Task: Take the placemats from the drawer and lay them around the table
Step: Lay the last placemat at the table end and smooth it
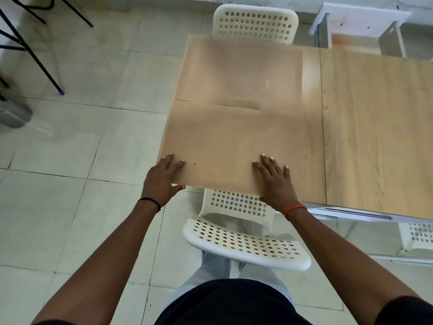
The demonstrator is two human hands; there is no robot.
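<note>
Two placemats are lying on the tabletop [365, 127] in my head view. My left hand [162, 178] is holding the near placemat [229, 146] at its near left corner, with my fingers lying flat on top and my thumb tucked under the edge. My right hand [274, 179] is pressing down flat on the near right part of the same mat, fingers straight and spread a little. This mat is sitting at the left end of the tabletop, and its near edge is sticking out past the tabletop, over a white chair [246, 245] with round holes in it. The far placemat [239, 71] is lying just beyond the near one, and the two are touching or overlapping a little in the middle. Another white chair [255, 23] with holes is standing at the far side. I am wearing a black band [150, 202] on my left wrist and an orange band [295, 209] on my right wrist. Pale tiles are covering the floor [70, 160].
</note>
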